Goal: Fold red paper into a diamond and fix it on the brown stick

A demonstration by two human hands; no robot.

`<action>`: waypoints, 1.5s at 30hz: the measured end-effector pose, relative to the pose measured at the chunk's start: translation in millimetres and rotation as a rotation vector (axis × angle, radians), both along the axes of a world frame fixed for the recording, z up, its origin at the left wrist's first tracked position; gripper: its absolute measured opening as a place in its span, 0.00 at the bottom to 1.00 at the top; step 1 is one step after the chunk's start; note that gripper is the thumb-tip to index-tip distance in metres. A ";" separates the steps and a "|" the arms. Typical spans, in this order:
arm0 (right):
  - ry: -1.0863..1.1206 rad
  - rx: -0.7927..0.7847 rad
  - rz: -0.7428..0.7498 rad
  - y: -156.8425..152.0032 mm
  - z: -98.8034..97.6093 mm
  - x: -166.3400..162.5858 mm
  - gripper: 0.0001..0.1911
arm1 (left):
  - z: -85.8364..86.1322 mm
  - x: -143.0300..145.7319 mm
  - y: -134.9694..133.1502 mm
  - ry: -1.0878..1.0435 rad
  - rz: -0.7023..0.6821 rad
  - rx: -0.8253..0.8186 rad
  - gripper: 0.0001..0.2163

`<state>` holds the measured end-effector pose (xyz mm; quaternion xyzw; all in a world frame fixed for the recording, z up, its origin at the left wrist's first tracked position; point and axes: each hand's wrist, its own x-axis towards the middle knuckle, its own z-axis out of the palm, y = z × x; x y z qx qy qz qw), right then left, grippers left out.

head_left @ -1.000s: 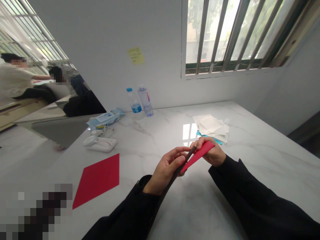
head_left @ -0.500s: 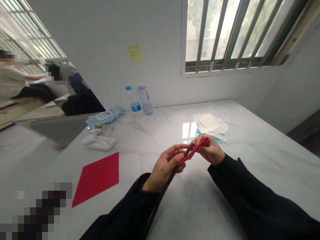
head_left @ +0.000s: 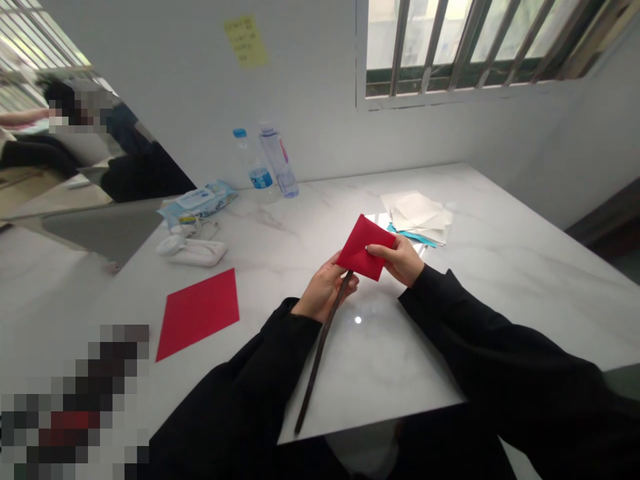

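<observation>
A small folded red paper (head_left: 367, 243), shaped like an envelope, is held up between my two hands above the marble-patterned table. My left hand (head_left: 324, 290) is closed at its lower left edge, with some fingertips hidden behind the paper. My right hand (head_left: 404, 260) grips the right side, thumb across the front face. From under the paper a long, thin dark brown strip (head_left: 320, 357) runs down past my left palm toward the table's near edge; its upper end is hidden. A flat red sheet (head_left: 200, 313) lies on the table to the left.
Off-white papers (head_left: 417, 212) lie over a blue sheet (head_left: 423, 239) at the back right. Two plastic bottles (head_left: 277, 163) stand by the wall. A wipes packet (head_left: 200, 200) and a white device (head_left: 193, 250) sit at the left. Other people are beyond the partition.
The folded red paper has turned from edge-on to show its broad face. My right thumb now lies across it. The brown strip's upper end has gone out of sight behind the paper.
</observation>
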<state>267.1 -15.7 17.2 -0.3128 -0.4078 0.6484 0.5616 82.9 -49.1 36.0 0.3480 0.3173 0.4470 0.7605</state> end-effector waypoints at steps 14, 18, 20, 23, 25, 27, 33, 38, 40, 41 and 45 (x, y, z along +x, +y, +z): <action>0.101 -0.102 0.008 17.5 -23.6 -16.1 0.22 | -22.8 -0.8 17.7 -0.069 0.008 -0.004 0.14; 0.118 -0.104 -0.014 18.3 -24.1 -17.7 0.22 | -26.7 -1.6 21.6 -0.077 0.003 -0.001 0.14; 0.130 -0.108 -0.020 19.1 -25.7 -19.0 0.22 | -27.8 -2.0 22.9 -0.091 0.001 -0.009 0.13; 0.149 -0.106 -0.044 20.7 -28.8 -22.3 0.22 | -27.8 -2.1 23.6 -0.101 0.003 -0.014 0.10; 0.154 -0.104 -0.065 21.6 -30.5 -24.3 0.21 | -26.8 -1.9 23.3 -0.104 0.007 -0.014 0.09; 0.148 -0.113 -0.063 22.0 -31.2 -24.9 0.21 | -25.3 -1.8 22.7 -0.102 0.008 -0.013 0.08; 0.171 -0.138 0.026 18.2 -27.9 -21.3 0.20 | -23.4 -4.4 23.0 -0.082 -0.013 -0.047 0.09; 0.180 -0.115 0.063 15.0 -25.7 -20.9 0.20 | -27.5 -6.7 26.1 -0.076 -0.008 -0.044 0.14; 0.181 -0.109 0.059 14.7 -26.0 -21.2 0.20 | -29.0 -6.9 26.6 -0.069 -0.008 -0.029 0.15; 0.177 -0.108 0.053 14.8 -26.3 -21.3 0.19 | -29.3 -7.0 26.4 -0.065 -0.010 -0.018 0.16; 0.153 -0.111 0.042 15.1 -27.4 -20.7 0.18 | -28.0 -8.0 24.5 -0.038 -0.029 -0.007 0.16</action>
